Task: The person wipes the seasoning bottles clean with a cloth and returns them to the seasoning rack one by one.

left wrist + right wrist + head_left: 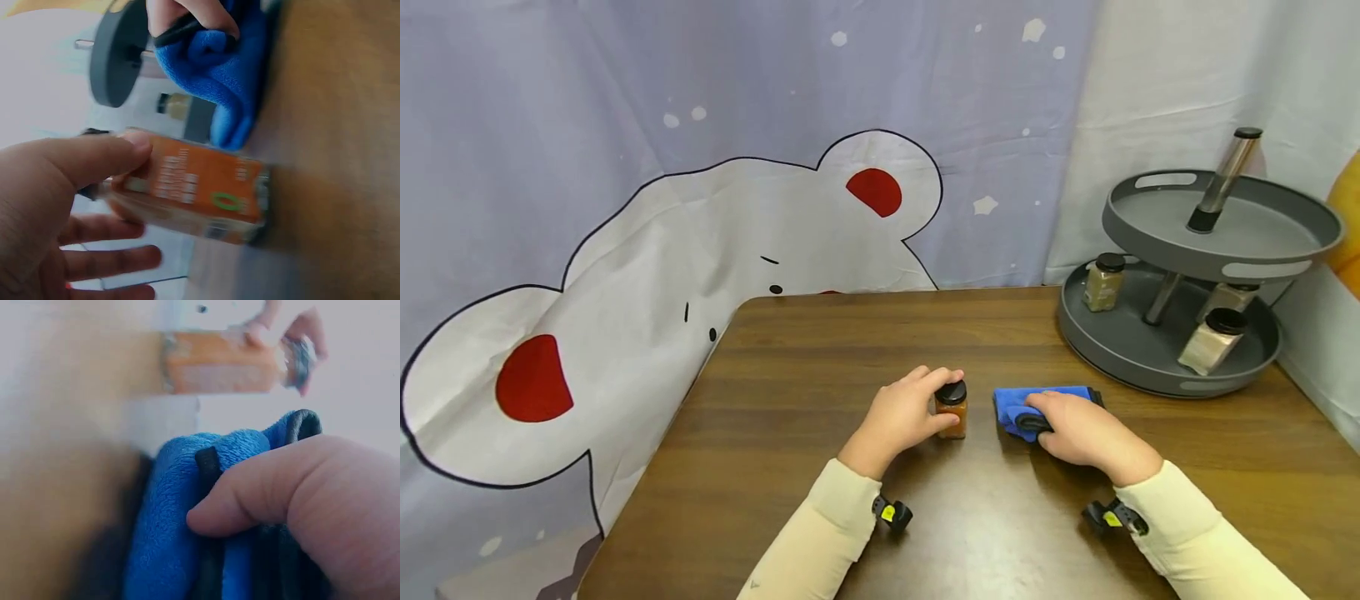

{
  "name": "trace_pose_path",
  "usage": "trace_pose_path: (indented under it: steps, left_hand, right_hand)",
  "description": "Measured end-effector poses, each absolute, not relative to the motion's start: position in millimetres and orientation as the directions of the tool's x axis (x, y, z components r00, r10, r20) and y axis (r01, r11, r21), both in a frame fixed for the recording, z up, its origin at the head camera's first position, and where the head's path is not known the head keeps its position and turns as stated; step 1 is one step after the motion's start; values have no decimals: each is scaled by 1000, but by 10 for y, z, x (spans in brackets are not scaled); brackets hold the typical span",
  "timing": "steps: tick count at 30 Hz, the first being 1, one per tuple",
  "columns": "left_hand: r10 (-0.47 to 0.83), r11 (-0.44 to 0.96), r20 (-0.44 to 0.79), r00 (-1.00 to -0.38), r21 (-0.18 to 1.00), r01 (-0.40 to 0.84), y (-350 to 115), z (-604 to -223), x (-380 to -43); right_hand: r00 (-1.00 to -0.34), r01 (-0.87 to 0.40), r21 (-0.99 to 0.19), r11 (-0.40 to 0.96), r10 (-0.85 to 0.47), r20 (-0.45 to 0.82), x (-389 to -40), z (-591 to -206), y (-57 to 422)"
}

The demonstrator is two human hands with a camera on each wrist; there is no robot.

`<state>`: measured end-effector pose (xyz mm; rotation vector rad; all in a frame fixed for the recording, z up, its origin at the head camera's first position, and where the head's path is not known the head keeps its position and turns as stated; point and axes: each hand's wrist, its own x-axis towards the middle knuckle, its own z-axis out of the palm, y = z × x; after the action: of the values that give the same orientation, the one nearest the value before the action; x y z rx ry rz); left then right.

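My left hand (901,414) holds a small spice jar (952,421) with a black lid and orange-brown contents, thumb on its side and fingers by the lid. The left wrist view shows the jar's orange label (194,181) under my thumb, the other fingers spread behind. To the right, my right hand (1078,429) grips a folded blue cloth (1011,402) with black edging on the table. In the right wrist view the thumb presses into the cloth (169,519), and the jar (219,365) stands a short way from it.
A grey two-tier round tray stand (1157,371) occupies the back right of the wooden table (820,342). On its lower tier are several black-lidded jars, including a left one (1102,287) and a tilted front one (1208,348). A printed curtain (737,83) hangs behind.
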<state>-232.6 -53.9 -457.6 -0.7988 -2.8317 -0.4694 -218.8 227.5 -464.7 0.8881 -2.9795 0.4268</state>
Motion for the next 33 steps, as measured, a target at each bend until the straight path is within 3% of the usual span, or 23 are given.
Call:
trace_pose_path:
  steps: [7,13,17,20,23,29,33]
  left_hand:
    - [520,794,185,-834,253,552,-577,-4473,-2339]
    - [504,775,134,-853,367,515,-596,-4387,-2368]
    - [497,758,111,-861,427,493,-585,-4366,-2380]
    - [494,751,119,-861,440,492,-567,-4367,-2382]
    - [499,745,134,-856,438,503,-539,-4364,-2376]
    - [506,740,167,-846,421,525,-495,-4354,-2365]
    - [500,738,169,-850,431,520,-500,-4369,-2364]
  right_hand:
    - [-918,-364,-581,728,-387,90,-2417,-4465,2372]
    - [-961,-190,-904,384,-260,92,-2391,-4278,2150]
    - [-958,-141,-981,134,-267,102,-2344,-4219,1971]
    - [-942,-137,-989,62,-316,111,-2327,-4243,1850]
    - [-938,-144,-984,107,-333,101,-2319,-4321,1750]
    - [-968,-170,-918,358,-234,88,-2303,-4453,1582]
    - [-965,-203,-867,455,-245,97,-2316,-4489,1564]
